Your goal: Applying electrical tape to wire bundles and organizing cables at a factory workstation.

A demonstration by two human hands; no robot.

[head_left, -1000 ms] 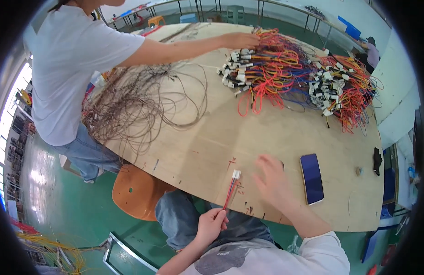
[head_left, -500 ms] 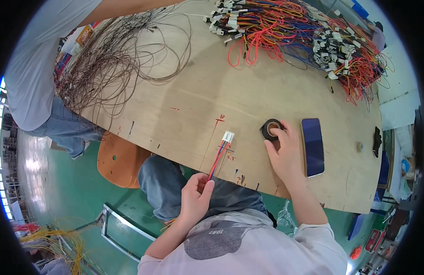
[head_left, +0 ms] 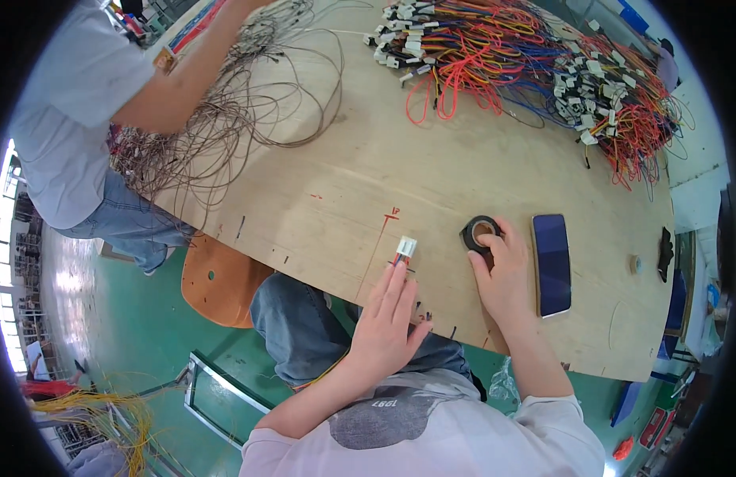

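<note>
My left hand (head_left: 388, 322) lies with its fingers stretched out over the wires of a small cable. The white plug connector (head_left: 406, 247) at the cable's end shows just beyond my fingertips, with a bit of red and dark wire behind it. The rest of the wires are hidden under my hand. To the right, my right hand (head_left: 507, 274) is closed on a roll of black tape (head_left: 469, 235), with fingers at its ring. The roll rests on the wooden table (head_left: 336, 195), which bears red and dark pen marks near the connector.
A phone (head_left: 552, 266) lies right of my right hand. Bundles of coloured wires with white connectors (head_left: 471, 48) fill the far side. Thin brown cables (head_left: 217, 135) are heaped at the far left, where another person's arm (head_left: 181, 91) reaches across. A small tape roll (head_left: 636, 264) sits far right.
My left hand has moved forward from holding the wires near the table's edge to lying over them behind the connector. The other person's arm has come lower over the brown cables.
</note>
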